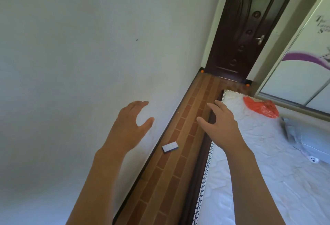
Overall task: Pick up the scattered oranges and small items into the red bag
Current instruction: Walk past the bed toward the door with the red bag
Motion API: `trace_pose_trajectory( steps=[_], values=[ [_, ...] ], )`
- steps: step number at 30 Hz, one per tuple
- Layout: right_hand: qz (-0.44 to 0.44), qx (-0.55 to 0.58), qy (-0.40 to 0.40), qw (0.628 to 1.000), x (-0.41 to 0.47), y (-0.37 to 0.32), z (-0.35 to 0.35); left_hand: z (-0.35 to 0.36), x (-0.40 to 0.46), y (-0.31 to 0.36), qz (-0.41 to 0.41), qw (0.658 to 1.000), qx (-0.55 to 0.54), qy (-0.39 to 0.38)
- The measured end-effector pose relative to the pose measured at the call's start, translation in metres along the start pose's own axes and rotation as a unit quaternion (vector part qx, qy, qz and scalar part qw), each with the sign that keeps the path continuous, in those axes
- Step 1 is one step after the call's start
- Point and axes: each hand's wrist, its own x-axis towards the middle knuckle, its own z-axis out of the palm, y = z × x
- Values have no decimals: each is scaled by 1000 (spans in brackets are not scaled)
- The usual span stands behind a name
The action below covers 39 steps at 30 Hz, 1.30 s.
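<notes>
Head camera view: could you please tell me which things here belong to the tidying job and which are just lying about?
Job: red bag on the mattress; two oranges by the door; small blue-and-white box on the floor.
Lying about: grey cloth; white plug.

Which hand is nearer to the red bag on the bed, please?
Right. The right hand hovers by the bed's edge, just left of the red bag; the left hand is farther left, near the wall.

Two bare forearms; hands (132, 117) w/o gloves, rings, or sleeves.
</notes>
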Motion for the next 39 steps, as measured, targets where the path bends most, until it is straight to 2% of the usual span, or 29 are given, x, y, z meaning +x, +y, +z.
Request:
trace_pose_trajectory(
  steps=[6,16,24,39],
  values=[
    [-29,3,1,1000,25,-30,21,-12,17,-23,-11,1000,-5,4],
    [1,-11,17,1000,76,-11,29,2,86,-17,4,999,37,-12],
    [54,-16,25,998,160,46,19,61,191,7,25,996,75,-30],
    [93,30,-5,995,318,160,22,170,364,69,65,984,142,-86]
  ],
)
